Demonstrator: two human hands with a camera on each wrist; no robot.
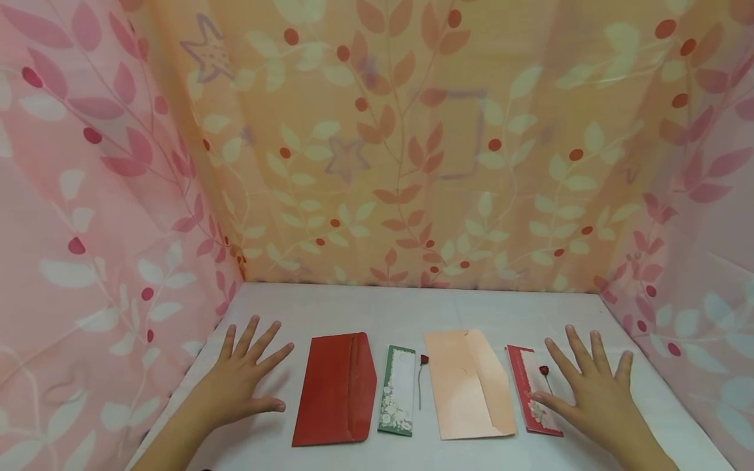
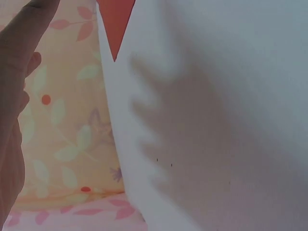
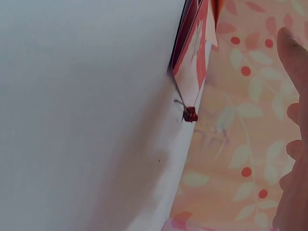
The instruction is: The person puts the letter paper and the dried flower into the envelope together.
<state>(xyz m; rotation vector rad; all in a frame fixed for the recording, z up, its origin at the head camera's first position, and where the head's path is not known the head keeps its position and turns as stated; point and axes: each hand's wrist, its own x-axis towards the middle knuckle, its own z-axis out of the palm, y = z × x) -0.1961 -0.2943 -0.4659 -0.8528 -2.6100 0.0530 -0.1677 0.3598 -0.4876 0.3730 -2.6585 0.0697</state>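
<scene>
My left hand is held over the white table with its fingers spread, left of a red envelope; a corner of that envelope shows in the left wrist view. To the right lie a green-edged card with white flowers, a small red rose on a thin stem and a peach envelope. On the far right, my right hand spreads its fingers beside a red floral card, its thumb overlapping the card in the head view. A second red rose lies by this card. Neither hand holds anything.
A white cloth covers the table. Behind it hangs an orange leaf-patterned curtain, with pink leaf-patterned curtains on the left and the right. Hand shadows fall on the cloth.
</scene>
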